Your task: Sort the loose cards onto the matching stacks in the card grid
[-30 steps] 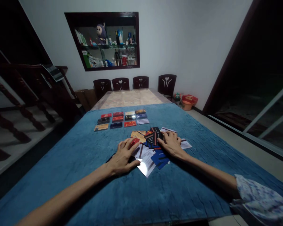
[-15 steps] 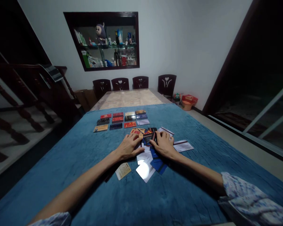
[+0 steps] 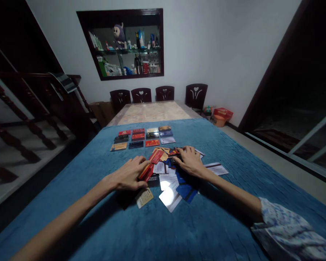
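Observation:
My left hand point(image 3: 130, 173) is closed at the left side of a loose heap of cards, with a red card point(image 3: 146, 172) between its thumb and fingers. Beneath that card a black card point(image 3: 153, 180) lies partly covered. On the heap's right side rests my right hand point(image 3: 190, 161), its thumb and fingers curled over a dark card point(image 3: 174, 159). Blue cards point(image 3: 187, 190), white cards point(image 3: 170, 197) and a red-and-orange card point(image 3: 156, 156) overlap between and below the hands. A cream card point(image 3: 144, 197) lies nearest my left wrist.
Beyond the heap, cards stand in rows of small piles, including an orange card point(image 3: 152, 143) and a yellow card point(image 3: 118, 146). A blue cloth point(image 3: 92, 170) covers the near table. Dark chairs point(image 3: 196, 95) line the far end, and a stair railing point(image 3: 24, 105) is at left.
My left hand has drawn left and toward me, away from the heap's middle, and now has a red card in it. My right hand has stayed over the heap. The view shifted slightly.

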Tool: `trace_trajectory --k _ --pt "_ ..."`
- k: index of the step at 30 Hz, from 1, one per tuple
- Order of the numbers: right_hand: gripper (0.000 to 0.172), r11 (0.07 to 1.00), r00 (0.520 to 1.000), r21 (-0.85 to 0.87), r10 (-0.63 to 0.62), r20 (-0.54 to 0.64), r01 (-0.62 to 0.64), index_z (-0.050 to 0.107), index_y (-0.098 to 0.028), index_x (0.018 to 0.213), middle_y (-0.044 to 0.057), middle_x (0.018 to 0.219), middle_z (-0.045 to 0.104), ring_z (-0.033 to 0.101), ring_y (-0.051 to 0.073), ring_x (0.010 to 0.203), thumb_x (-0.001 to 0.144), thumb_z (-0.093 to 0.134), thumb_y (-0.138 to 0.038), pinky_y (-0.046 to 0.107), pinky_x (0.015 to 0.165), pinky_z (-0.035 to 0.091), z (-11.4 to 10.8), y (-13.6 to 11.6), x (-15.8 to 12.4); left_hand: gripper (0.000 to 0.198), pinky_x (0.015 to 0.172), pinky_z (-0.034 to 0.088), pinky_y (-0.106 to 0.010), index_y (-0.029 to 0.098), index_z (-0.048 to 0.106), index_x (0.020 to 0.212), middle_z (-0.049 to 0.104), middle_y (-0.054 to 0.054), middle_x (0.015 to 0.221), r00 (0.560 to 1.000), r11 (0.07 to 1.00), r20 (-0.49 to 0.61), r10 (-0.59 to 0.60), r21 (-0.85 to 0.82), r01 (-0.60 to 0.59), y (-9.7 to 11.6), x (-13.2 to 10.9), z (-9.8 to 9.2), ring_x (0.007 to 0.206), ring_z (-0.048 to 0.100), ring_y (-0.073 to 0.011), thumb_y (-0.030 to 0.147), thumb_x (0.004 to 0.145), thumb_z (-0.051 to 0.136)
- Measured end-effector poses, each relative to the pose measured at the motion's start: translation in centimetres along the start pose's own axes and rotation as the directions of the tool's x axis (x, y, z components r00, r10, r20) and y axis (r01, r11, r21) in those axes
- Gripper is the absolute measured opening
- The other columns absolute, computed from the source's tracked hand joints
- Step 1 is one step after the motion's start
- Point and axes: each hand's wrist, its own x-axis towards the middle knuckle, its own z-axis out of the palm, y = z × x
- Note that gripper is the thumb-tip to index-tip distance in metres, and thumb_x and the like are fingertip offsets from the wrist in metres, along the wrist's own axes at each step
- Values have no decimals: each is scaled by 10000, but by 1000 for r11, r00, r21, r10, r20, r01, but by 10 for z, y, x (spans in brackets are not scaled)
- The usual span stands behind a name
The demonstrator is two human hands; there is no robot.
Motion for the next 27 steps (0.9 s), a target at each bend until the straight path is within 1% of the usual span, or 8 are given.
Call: trace_trajectory --k 4,8,12,14,16,18,23,27 --pt "471 997 998 48 -59 14 58 560 -222 1332 165 1289 543 439 335 1202 980 403 -493 476 906 412 -1 -5 3 814 955 484 -438 252 415 1435 503 -122 1341 986 996 157 -61 -48 70 2 -38 -7 1166 529 -318 387 703 746" --pt "402 993 996 78 -89 9 88 581 -228 1303 142 1273 555 449 308 1182 970 453 -415 419 892 406 -3 -7 12 792 1043 455 -418 271 381 1465 455 -107 1417 970 975 210 -120 -160 155 3 -48 -6 1242 506 -309 232 732 678" --pt "385 988 992 93 -128 5 127 590 -213 1293 142 1258 568 469 295 1145 970 468 -384 391 874 409 -8 -16 19 609 1053 449 -381 286 457 1399 488 -85 1384 979 956 188 -79 -263 127 -1 -38 -3 1231 513 -255 136 816 555" --pt "380 980 985 109 -172 17 169 586 -216 1298 136 1249 574 475 283 1132 974 465 -375 386 875 412 -9 -23 21 588 1055 444 -379 289 466 1390 502 -80 1372 988 954 145 -53 -286 93 -6 -32 1 1220 517 -241 103 835 513" --pt "370 966 971 118 -234 40 228 586 -225 1296 127 1242 579 470 279 1136 967 480 -356 390 875 417 -9 -31 22 656 1070 426 -396 281 466 1394 508 -81 1366 994 961 95 -55 -265 79 -14 -27 6 1239 502 -251 46 783 515" --pt "378 953 954 105 -293 66 285 579 -237 1303 122 1258 576 456 289 1153 940 514 -318 404 867 421 -7 -39 26 647 1041 444 -393 262 523 1339 538 -83 1317 996 968 73 -44 -243 61 -23 -21 11 1213 517 -258 18 740 521" --pt "555 918 905 24 -393 161 395 542 -238 1346 120 1382 527 396 334 1249 796 589 -178 460 900 421 0 -53 44 523 986 465 -332 216 557 1274 557 -88 1256 999 969 42 -27 -244 37 -32 2 19 1138 556 -228 50 780 519" --pt "607 910 880 5 -402 253 414 529 -227 1363 117 1439 500 401 351 1285 762 571 -158 497 935 420 10 -54 62 217 935 473 -338 176 626 1069 601 -102 1124 996 979 3 -93 -182 92 -29 24 24 1039 568 -229 192 885 511"
